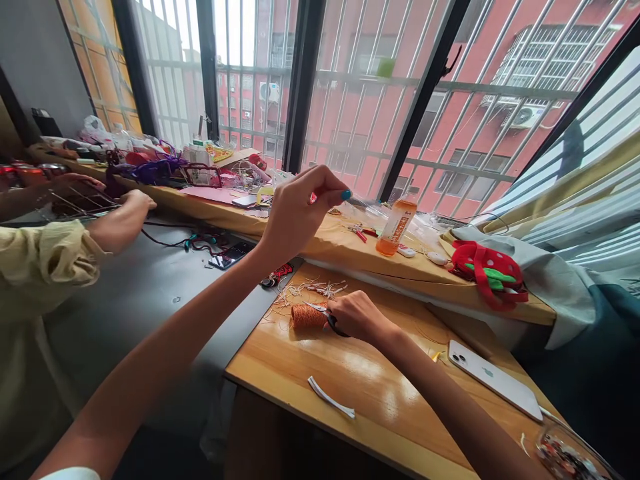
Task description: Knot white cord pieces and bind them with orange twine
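Note:
My left hand (300,207) is raised above the window ledge, fingers pinched shut on something small and reddish that I cannot make out. My right hand (356,316) rests on the wooden table (380,393), closed around the dark handles of small scissors (320,311) whose blades point left. An orange spool of thread (307,316) lies on the table, touching the scissor tips. Cut thread scraps (315,289) lie scattered just behind the spool.
A white phone (493,377) lies at the right, a white strip (330,397) near the front edge. On the ledge stand an orange bottle (396,228) and a red strawberry-pattern item (487,272). Another person's arms (117,223) work at the left by cluttered craft supplies.

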Tool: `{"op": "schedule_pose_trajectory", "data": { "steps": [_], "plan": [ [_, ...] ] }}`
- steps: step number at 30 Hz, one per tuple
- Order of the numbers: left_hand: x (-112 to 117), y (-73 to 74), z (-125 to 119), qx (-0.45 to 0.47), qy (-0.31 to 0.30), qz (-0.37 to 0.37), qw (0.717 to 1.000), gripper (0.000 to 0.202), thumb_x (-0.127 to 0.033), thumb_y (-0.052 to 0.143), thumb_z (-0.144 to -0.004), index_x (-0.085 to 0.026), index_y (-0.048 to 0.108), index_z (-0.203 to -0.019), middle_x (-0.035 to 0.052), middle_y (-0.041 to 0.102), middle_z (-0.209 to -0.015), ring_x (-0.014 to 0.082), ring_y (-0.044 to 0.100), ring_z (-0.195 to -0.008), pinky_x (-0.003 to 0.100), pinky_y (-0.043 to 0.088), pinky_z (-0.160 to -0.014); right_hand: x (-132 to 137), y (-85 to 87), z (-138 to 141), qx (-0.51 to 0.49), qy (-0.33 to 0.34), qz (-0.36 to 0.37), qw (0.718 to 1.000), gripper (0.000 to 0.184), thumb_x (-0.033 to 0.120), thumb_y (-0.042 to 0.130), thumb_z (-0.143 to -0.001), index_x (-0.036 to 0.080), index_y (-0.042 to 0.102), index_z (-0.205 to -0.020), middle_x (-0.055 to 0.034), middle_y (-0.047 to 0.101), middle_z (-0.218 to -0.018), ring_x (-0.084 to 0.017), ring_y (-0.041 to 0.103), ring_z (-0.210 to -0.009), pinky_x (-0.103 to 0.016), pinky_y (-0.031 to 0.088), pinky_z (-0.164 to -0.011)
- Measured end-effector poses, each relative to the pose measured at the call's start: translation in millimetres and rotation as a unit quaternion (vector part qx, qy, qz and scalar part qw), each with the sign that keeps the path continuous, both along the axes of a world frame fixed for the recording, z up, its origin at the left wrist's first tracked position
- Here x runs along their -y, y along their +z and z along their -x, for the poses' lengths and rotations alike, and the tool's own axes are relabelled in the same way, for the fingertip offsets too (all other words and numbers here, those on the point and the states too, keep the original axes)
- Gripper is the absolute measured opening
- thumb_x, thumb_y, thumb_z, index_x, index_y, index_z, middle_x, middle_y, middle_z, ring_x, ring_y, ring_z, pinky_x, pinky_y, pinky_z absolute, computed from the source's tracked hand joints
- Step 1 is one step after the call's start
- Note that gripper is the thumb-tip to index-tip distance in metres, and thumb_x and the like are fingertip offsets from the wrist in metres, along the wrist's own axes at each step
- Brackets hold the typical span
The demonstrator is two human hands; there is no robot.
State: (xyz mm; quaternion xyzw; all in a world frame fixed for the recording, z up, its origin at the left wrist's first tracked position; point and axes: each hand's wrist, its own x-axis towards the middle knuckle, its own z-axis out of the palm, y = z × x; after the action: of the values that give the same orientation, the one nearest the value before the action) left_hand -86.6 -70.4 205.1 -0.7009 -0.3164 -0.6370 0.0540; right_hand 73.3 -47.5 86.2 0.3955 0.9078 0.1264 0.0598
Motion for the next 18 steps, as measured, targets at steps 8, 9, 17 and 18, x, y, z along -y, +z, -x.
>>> {"op": "schedule_pose_trajectory", "data": {
  "steps": [8,9,17,18],
  "plan": [
    [-5,-15.8,6,-0.103,-0.075,0.106,0.986,0.009,-0.019,0.05,-0.071,-0.016,0.056,-0.065,-0.0039,0.054,-0.057,0.0061,0.045,-0.055,0.02,0.037,-0.054,20,1.3,-56,-0.541,-0.064,0.18,0.819,0.037,0.038,0.047,-0.074,0.022,0.038,-0.106,-0.0069,0.051,-0.111,-0.009,0.051,-0.055,-0.022,0.041,-0.051],
    [-7,-20.7,2,-0.127,-0.098,0.129,0.979,0.009,-0.018,0.05,-0.071,-0.016,0.056,-0.064,-0.0039,0.054,-0.057,0.0058,0.044,-0.053,0.02,0.036,-0.053,26,6.2,-59,-0.586,-0.065,0.198,0.783,0.037,0.039,0.049,-0.073,0.023,0.036,-0.105,-0.0071,0.048,-0.115,-0.006,0.046,-0.048,-0.022,0.04,-0.046],
    [-16,-51.5,-50,-0.14,-0.216,0.223,0.94,0.009,-0.016,0.052,-0.068,-0.011,0.059,-0.064,-0.0023,0.053,-0.055,0.0058,0.044,-0.054,0.018,0.034,-0.052,43,35.0,-41,-0.686,-0.085,0.34,0.638,0.039,0.031,0.063,-0.062,0.021,0.041,-0.092,-0.0043,0.056,-0.093,-0.009,0.054,-0.055,-0.017,0.033,-0.036],
    [-19,-54.6,-56,-0.122,-0.229,0.232,0.937,0.009,-0.016,0.052,-0.068,-0.011,0.059,-0.064,-0.0019,0.054,-0.056,0.0059,0.044,-0.054,0.018,0.035,-0.052,38,34.9,-42,-0.701,-0.096,0.329,0.625,0.04,0.031,0.064,-0.06,0.021,0.041,-0.091,-0.0031,0.056,-0.089,-0.01,0.055,-0.056,-0.016,0.032,-0.035]
  ]
}}
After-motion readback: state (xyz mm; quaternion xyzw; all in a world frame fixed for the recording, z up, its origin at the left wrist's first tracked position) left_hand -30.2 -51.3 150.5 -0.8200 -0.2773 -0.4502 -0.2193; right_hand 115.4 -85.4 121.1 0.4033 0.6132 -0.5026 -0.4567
